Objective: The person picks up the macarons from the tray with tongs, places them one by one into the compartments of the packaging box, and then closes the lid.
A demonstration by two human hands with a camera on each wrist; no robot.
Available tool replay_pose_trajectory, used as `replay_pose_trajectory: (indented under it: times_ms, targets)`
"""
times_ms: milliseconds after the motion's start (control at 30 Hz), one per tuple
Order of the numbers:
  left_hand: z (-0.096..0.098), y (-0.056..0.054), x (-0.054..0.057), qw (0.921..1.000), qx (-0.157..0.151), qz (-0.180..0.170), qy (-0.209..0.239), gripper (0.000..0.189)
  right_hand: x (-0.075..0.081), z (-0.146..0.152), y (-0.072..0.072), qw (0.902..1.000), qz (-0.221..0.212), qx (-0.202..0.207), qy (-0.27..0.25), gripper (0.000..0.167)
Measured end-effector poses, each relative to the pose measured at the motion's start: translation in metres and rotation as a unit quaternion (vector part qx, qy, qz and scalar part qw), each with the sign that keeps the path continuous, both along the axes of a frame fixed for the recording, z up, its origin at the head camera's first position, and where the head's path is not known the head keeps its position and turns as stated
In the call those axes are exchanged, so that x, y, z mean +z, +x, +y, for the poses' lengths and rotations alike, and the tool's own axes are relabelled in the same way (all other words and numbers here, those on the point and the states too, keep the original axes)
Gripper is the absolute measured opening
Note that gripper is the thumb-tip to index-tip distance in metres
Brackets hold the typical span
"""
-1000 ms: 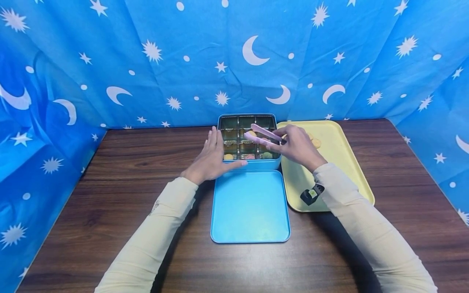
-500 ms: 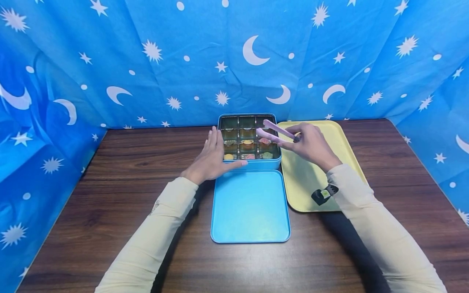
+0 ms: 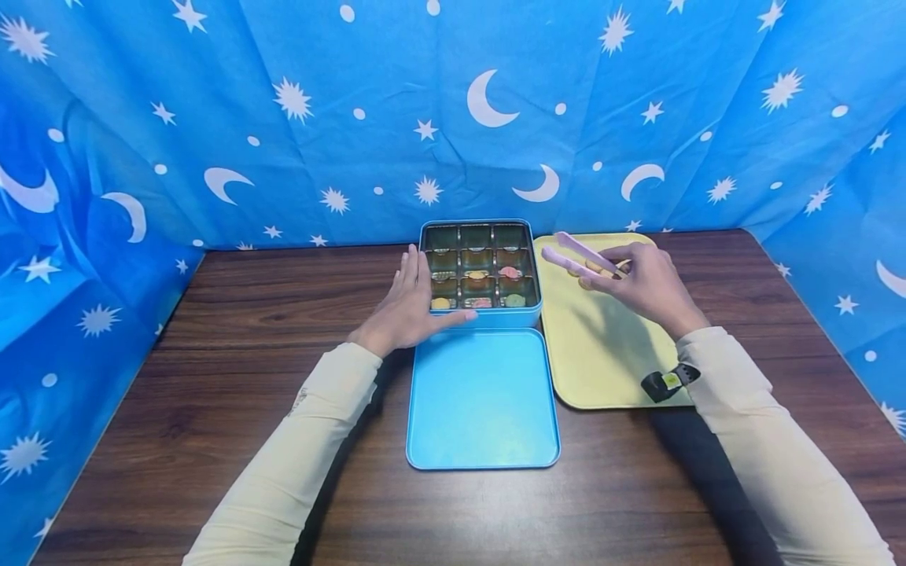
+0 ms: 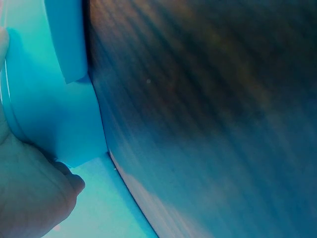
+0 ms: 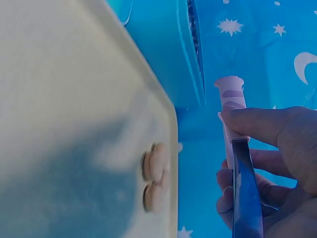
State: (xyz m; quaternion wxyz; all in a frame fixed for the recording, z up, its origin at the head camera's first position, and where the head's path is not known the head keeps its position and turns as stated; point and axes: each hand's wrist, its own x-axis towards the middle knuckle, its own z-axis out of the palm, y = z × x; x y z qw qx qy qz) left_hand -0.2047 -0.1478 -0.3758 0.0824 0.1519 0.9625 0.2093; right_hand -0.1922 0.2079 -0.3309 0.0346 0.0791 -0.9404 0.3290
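My left hand [image 3: 398,308] rests against a blue tin [image 3: 506,317], straight fingers along its left side and thumb across its front. A gold insert splits the tin into compartments. Yellow [image 3: 440,303], pink [image 3: 481,303] and green macarons [image 3: 515,300] sit in the front row; another yellow macaron [image 3: 477,275] and a pink macaron [image 3: 510,272] lie in the row behind. My right hand [image 3: 657,287] grips pink-tipped tongs [image 3: 579,251] over the yellow tray [image 3: 594,373]. Their tips stand apart with nothing between them. Several macarons [image 5: 156,162] lie on the tray, partly hidden by the tongs in the head view.
The tin's blue lid [image 3: 484,401] lies flat on the wooden table [image 3: 283,314], in front of the tin. The tray stands close to the tin's right side. A blue curtain [image 3: 396,94] with moons and stars hangs right behind the table.
My right hand has moved right with the tongs, from over the tin to over the tray. A yellow macaron now shows in the tin's middle compartment of the second row. My left hand stays put.
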Motion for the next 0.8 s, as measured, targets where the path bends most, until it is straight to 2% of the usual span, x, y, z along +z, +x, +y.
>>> replay_pose_trajectory:
  times_ms: [467, 800]
  targets:
    - [0.000, 0.001, 0.001, 1.0000, -0.002, -0.002, 0.006, 0.131, -0.018, 0.031, 0.008, 0.9993, 0.017, -0.007, 0.031, 0.052]
    - [0.000, 0.000, 0.000, 1.0000, 0.001, -0.005, 0.007, 0.131, -0.029, 0.041, 0.013, 0.9991, -0.006, -0.011, 0.040, 0.053]
